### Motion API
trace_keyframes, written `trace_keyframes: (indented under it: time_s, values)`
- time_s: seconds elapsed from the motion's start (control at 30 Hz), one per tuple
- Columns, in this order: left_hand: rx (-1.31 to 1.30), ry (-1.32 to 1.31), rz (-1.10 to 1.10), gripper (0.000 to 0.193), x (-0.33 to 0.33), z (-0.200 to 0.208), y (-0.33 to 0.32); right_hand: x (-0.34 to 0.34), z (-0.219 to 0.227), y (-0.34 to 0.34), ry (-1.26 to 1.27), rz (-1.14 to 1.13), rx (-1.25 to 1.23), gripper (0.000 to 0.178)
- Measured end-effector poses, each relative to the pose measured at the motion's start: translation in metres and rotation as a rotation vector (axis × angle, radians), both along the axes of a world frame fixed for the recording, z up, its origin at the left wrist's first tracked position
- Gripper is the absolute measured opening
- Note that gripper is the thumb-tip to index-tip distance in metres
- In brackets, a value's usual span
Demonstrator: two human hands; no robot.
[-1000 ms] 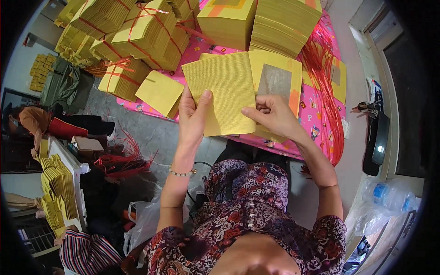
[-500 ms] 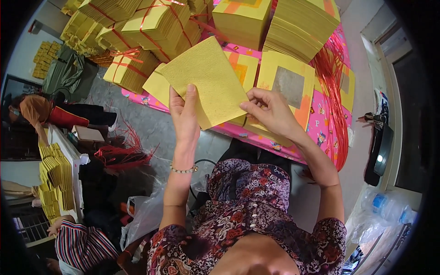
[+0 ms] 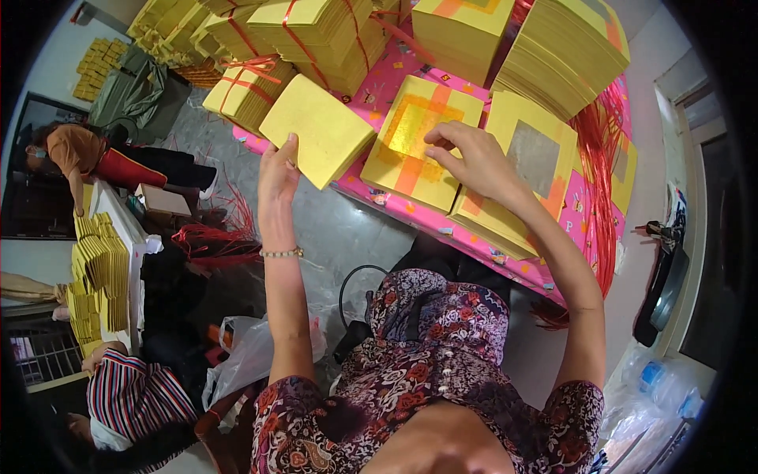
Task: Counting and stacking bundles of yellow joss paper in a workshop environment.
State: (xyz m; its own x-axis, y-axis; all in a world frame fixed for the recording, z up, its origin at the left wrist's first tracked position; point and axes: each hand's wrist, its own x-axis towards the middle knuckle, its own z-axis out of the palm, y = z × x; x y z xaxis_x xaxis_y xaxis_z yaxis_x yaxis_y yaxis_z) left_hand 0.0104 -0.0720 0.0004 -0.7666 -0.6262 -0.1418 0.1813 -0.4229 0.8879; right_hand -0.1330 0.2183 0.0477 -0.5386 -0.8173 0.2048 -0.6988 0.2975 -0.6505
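My left hand (image 3: 280, 175) is at the near left corner of a yellow paper stack (image 3: 316, 130). Its thumb presses on the top paper, with the other fingers curled at the edge. Over another yellow stack hovers my right hand (image 3: 472, 158), its fingers bent and the thumb a little apart from the forefinger; I see nothing between them. That stack's top sheet carries a shiny gold foil square (image 3: 410, 126) with an orange band across it. To its right lies a stack with a silver-grey square (image 3: 534, 154) on top.
A pink patterned cloth (image 3: 379, 201) covers the table. Red strings (image 3: 600, 189) hang over its right side. Tied yellow bundles (image 3: 308, 39) stand behind. At left, a person in brown (image 3: 79, 154) and one in stripes (image 3: 134, 391) are beside a table with yellow paper piles (image 3: 103, 276).
My left hand has brought the yellow sheet down and left onto the left stack. My right hand has let go of the sheet and now hovers over the gold foil stack.
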Motion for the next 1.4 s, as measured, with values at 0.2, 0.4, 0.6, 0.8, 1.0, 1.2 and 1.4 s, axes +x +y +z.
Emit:
trace_keyframes:
  time_s: [0.2, 0.4, 0.6, 0.8, 1.0, 1.2, 1.4]
  values:
    - [0.050, -0.068, 0.015, 0.033, -0.012, -0.029, -0.028, -0.002, -0.011, 0.000, 0.116, -0.027, 0.135, 0.025]
    - [0.014, -0.168, -0.005, 0.031, -0.024, -0.045, -0.028, -0.004, -0.019, -0.007, 0.122, -0.001, 0.279, 0.024]
    - [-0.066, -0.169, 0.025, 0.033, -0.026, -0.059, -0.037, -0.006, -0.025, -0.010, 0.117, 0.017, 0.308, 0.024]
    - [-0.114, -0.232, 0.081, 0.032, -0.028, -0.061, -0.032, -0.005, -0.030, -0.009, 0.127, 0.033, 0.338, 0.023]
    - [-0.263, -0.304, 0.097, 0.030, -0.031, -0.066, -0.035, -0.002, -0.031, -0.011, 0.158, 0.041, 0.373, 0.022]
    - [-0.431, -0.324, 0.117, 0.026, -0.035, -0.069, -0.037, -0.003, -0.031, -0.011, 0.170, 0.036, 0.381, 0.021]
    - [-0.714, -0.432, 0.191, 0.031, -0.036, -0.071, -0.041, 0.002, -0.027, -0.014, 0.226, 0.075, 0.389, 0.028]
